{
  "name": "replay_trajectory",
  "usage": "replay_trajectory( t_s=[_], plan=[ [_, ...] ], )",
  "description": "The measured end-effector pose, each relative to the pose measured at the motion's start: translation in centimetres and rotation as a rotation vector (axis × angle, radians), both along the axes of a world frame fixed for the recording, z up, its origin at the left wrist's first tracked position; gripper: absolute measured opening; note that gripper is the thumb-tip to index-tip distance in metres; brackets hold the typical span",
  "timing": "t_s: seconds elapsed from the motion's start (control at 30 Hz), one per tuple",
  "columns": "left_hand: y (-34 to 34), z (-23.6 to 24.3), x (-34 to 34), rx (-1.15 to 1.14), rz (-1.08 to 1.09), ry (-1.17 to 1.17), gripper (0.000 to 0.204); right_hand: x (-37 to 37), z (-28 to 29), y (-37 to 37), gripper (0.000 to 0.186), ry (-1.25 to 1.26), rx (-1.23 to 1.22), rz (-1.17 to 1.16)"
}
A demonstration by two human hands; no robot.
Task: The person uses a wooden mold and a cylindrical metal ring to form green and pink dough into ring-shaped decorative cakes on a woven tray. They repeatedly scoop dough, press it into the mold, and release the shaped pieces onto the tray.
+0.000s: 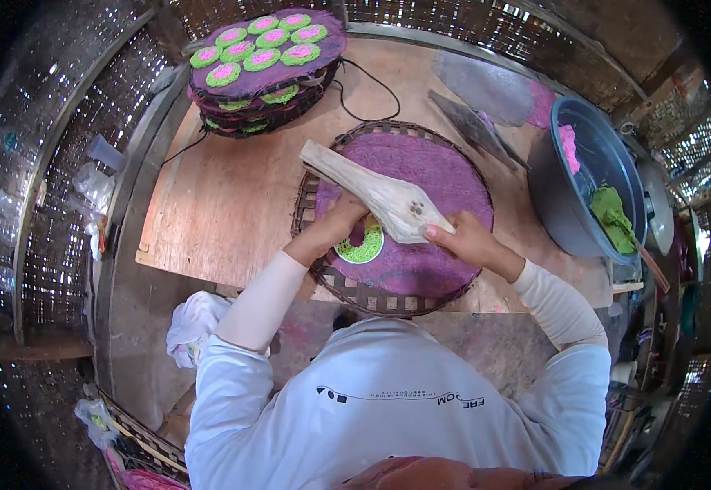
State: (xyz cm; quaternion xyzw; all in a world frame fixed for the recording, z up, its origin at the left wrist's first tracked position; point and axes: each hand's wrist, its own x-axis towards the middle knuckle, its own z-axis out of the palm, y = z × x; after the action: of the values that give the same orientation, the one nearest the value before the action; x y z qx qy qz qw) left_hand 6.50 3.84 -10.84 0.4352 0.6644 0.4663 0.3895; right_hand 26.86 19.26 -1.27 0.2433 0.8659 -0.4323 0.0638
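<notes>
A long pale wooden press (388,192) with a cluster of small holes in its wide part lies slantwise between my hands. My right hand (463,239) grips its near right end, thumb on top. Closed around the underside of its narrower part is my left hand (346,216), fingers mostly hidden by the wood. Just below that hand, a coil of bright green strands (362,250) forms a pale-rimmed round. It rests on purple cloth (441,265) lining a round woven tray (380,304).
At the far left, stacked woven trays (270,110) carry green rounds with pink centres. A dark blue tub (547,188) on the right holds pink and green dough (613,219). A flat dark blade-like piece (474,126) lies on the wooden table (225,196). White cloth (196,327) hangs near my left elbow.
</notes>
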Motion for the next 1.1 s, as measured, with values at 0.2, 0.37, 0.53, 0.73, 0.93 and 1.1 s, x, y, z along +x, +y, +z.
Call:
replay_trajectory(
  t_s=[0.2, 0.37, 0.53, 0.73, 0.93, 1.1],
  plan=[
    [-1.3, 4.1, 1.6, -0.276, -0.005, 0.457, 0.040, 0.5, -0.1, 1.0, 0.072, 0.086, 0.027, -0.065],
    [-4.0, 5.4, 2.4, -0.112, -0.087, 1.083, 0.040, 1.1, -0.4, 1.7, 0.071, 0.087, 0.039, -0.120],
    [-3.9, 7.5, 2.4, -0.038, 0.145, 1.326, 0.062, 1.1, 0.5, 0.9, 0.070, 0.130, 0.070, -0.116],
    [-2.1, 8.1, 1.4, 0.509, 0.025, 0.564, 0.043, -1.4, 7.7, -4.8, 0.063, 0.325, 0.387, 0.154],
    [-3.1, 16.9, 8.3, 0.253, -0.075, 0.153, 0.028, -3.7, 11.2, 0.2, 0.047, 1.155, 0.890, 0.257],
    [-4.0, 18.6, 6.7, 0.610, -0.128, 1.286, 0.033, -6.2, 11.2, -3.2, 0.036, 1.131, -0.205, -0.220]
  ],
)
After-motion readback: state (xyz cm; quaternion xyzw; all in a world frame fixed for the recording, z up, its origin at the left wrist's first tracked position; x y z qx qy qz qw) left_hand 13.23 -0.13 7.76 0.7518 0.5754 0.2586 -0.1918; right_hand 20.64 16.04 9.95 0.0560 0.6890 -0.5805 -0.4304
